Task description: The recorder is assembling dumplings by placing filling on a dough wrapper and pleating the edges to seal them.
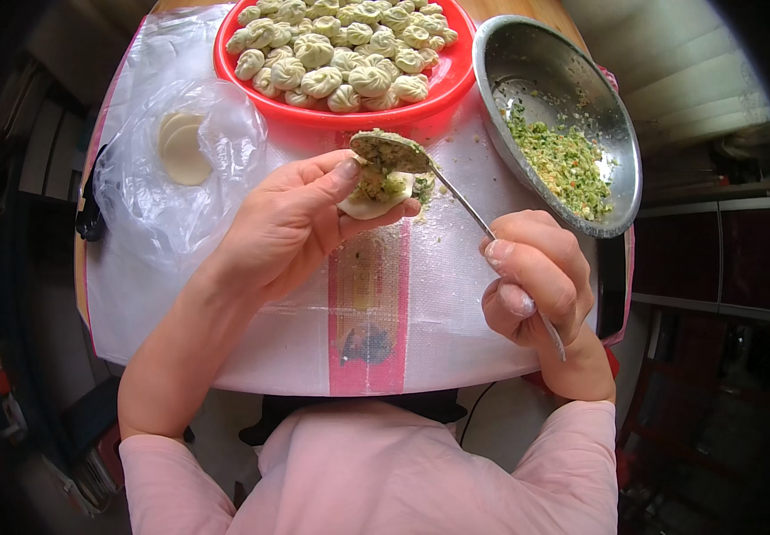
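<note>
My left hand (pixel 298 210) holds a round dough wrapper (pixel 371 208) across its fingers. Chopped green and yellow filling (pixel 381 186) sits on the wrapper, partly hidden by the spoon above it. Gripped by the handle, a metal spoon (pixel 395 152) reaches leftward from my right hand (pixel 539 277). Its bowl is coated with filling and hovers over or touches the mound; which one I cannot tell. To the upper right, a steel bowl (pixel 492 127) contains more chopped filling (pixel 566 160).
Pleated dumplings (pixel 321 81) fill a red plastic tray (pixel 331 120) at the back. A clear plastic bag (pixel 137 214) at left holds several flat wrappers (pixel 184 150). The table cover (pixel 278 354) is a white woven sheet with a pink stripe, dusted with flour and crumbs.
</note>
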Demonstrator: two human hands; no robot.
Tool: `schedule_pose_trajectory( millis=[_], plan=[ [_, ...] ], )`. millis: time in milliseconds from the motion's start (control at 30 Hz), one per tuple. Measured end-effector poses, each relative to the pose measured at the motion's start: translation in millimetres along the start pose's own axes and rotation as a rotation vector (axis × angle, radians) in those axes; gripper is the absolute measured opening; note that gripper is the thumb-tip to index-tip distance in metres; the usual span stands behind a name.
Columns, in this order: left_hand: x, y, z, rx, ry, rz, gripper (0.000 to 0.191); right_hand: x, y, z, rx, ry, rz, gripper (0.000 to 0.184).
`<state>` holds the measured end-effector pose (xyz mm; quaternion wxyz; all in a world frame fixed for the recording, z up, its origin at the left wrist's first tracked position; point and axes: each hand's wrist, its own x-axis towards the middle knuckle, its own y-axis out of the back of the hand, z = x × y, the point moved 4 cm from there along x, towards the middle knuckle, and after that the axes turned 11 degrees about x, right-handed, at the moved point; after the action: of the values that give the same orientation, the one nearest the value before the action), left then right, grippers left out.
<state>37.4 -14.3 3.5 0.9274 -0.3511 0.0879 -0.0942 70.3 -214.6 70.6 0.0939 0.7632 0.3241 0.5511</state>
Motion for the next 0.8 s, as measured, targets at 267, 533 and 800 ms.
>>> schedule_pose_trajectory(
  millis=[267, 533, 800],
  plan=[
    [1, 5, -1, 0.093, 0.025, 0.047, 0.042, -7, 10, 7, 0.025, -0.075, 0.222, 0.017],
    [2, -1, 1, 0.055, 0.037, 0.067, 0.043, -11, 12, 20, 0.167, -0.290, 0.354, 0.028],
    [0, 7, -3, 0.125, 0.065, 0.106, 0.041, -5, 70, 20, -0.092, -0.129, 0.466, 0.033]
  ],
)
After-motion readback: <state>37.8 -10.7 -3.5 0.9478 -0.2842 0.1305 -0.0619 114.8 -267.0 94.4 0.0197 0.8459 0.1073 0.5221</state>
